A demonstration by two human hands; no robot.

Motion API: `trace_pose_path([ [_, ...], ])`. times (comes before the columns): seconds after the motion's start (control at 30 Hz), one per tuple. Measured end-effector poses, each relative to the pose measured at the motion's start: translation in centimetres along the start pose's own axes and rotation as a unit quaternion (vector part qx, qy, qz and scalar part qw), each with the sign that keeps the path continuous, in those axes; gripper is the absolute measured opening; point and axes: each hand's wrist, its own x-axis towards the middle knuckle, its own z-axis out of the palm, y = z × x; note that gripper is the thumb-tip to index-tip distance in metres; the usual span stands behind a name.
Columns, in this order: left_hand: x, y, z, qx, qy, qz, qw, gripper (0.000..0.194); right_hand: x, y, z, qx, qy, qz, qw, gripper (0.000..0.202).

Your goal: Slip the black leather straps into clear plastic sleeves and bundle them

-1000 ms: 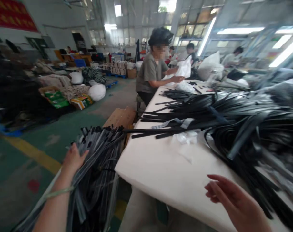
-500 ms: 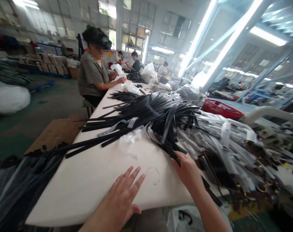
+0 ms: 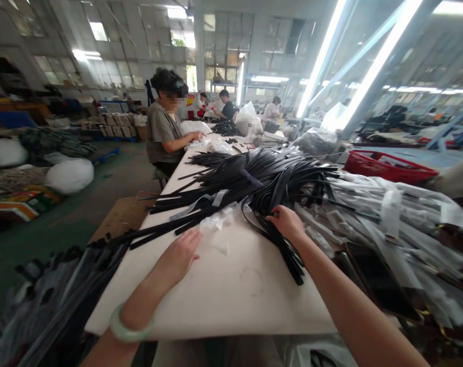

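A large heap of long, flat black straps [image 3: 231, 173] lies across the table, with one bundle [image 3: 288, 255] running toward me on the right. My right hand [image 3: 288, 223] is at this bundle, thumb and fingertips closed on a black strap; exactly how many straps are pinched is hidden. My left hand [image 3: 181, 252] rests low over the left part of the table, palm down and fingers extended. Its fingertips are close to a crumpled clear plastic wrapper [image 3: 218, 219] and the end of a black strap; whether they touch is unclear. A pale bangle [image 3: 130, 326] circles my left wrist.
Plastic-wrapped straps [image 3: 373, 209] pile up on the right, beside a dark phone-like slab [image 3: 380, 280] and a red basket [image 3: 388, 165]. Wrapped dark strips [image 3: 63, 285] hang low at left near cardboard [image 3: 119, 216]. A co-worker [image 3: 164, 127] sits at the table's far left side.
My right hand has moved forward from the bundle's near ends to higher along it. My left hand has moved forward and left toward the wrapper. The camera view has shifted.
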Motion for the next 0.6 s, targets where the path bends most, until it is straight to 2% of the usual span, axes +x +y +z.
trace_pose_path([
  [0.07, 2.7, 0.4, -0.3, -0.004, -0.018, 0.048, 0.999, 0.054, -0.1, -0.5, -0.3, 0.085, 0.020, 0.038, 0.995, 0.026],
  [0.13, 4.7, 0.9, -0.4, -0.012, -0.039, 0.075, 0.996, 0.042, -0.5, -1.3, -0.8, 0.188, 0.006, 0.066, 0.980, 0.026],
  [0.2, 5.5, 1.5, -0.4, -0.025, -0.057, 0.089, 0.994, 0.019, -1.4, -2.8, -1.1, 0.296, -0.051, 0.074, 0.951, 0.022],
  [0.27, 5.1, 2.1, -0.3, -0.043, -0.064, 0.090, 0.993, 0.017, -3.2, -5.0, -0.4, 0.388, -0.132, 0.064, 0.910, 0.018],
  [0.33, 3.7, 2.9, 0.0, -0.066, -0.061, 0.082, 0.993, 0.018, -5.3, -7.7, 1.7, 0.451, -0.212, 0.050, 0.866, 0.019],
  [0.43, 1.2, 4.5, 0.4, -0.101, -0.054, 0.059, 0.992, 0.018, -8.1, -11.4, 7.1, 0.495, -0.294, 0.039, 0.817, 0.025],
  [0.5, -0.7, 5.2, 0.3, -0.123, -0.045, 0.035, 0.991, 0.020, -8.7, -12.8, 11.0, 0.508, -0.304, 0.047, 0.805, 0.023],
  [0.6, -4.7, 5.1, -0.6, -0.154, -0.008, -0.022, 0.988, 0.026, -7.8, -12.6, 15.0, 0.515, -0.248, 0.070, 0.817, 0.021],
])
